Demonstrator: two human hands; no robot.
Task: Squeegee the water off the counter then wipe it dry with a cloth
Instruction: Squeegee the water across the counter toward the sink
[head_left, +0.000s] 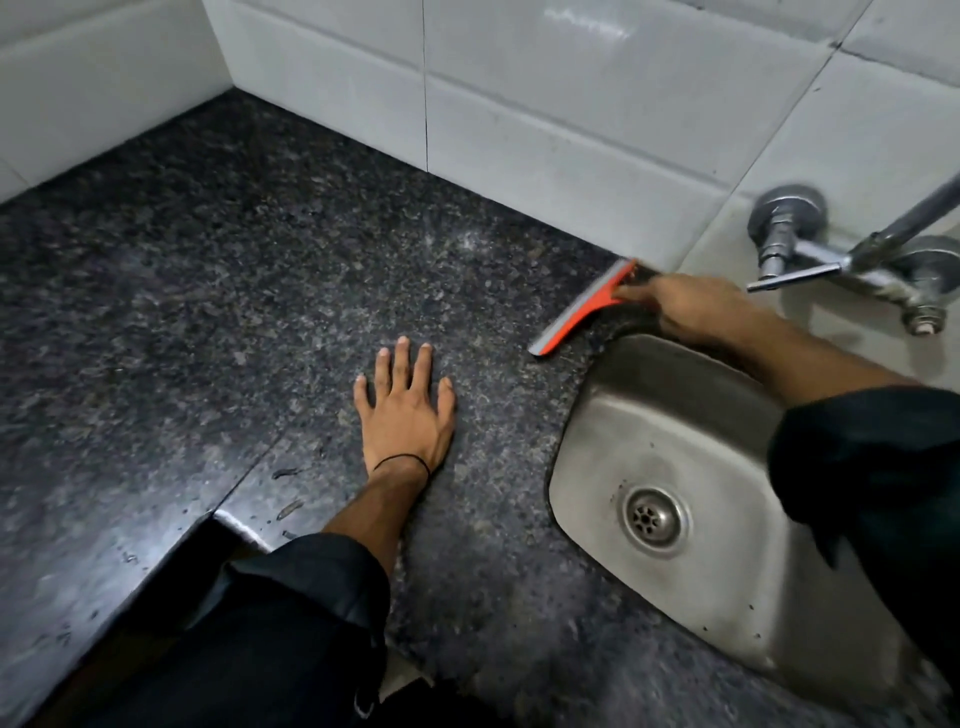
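An orange squeegee (582, 309) with a grey blade lies edge-down on the dark speckled granite counter (234, 270), close to the back wall and just left of the sink. My right hand (685, 306) is shut on its handle, reaching over the sink's far corner. My left hand (408, 405) rests flat on the counter with fingers spread, holding nothing, a thin black band at its wrist. Small water drops (285, 473) sit near the counter's front edge. No cloth is in view.
A steel sink (613, 415) with a round drain (652, 517) is set into the counter at the right. A chrome wall tap (810, 260) juts out above it. White tiled walls (519, 104) close the back and left. The counter's front edge steps inward at lower left.
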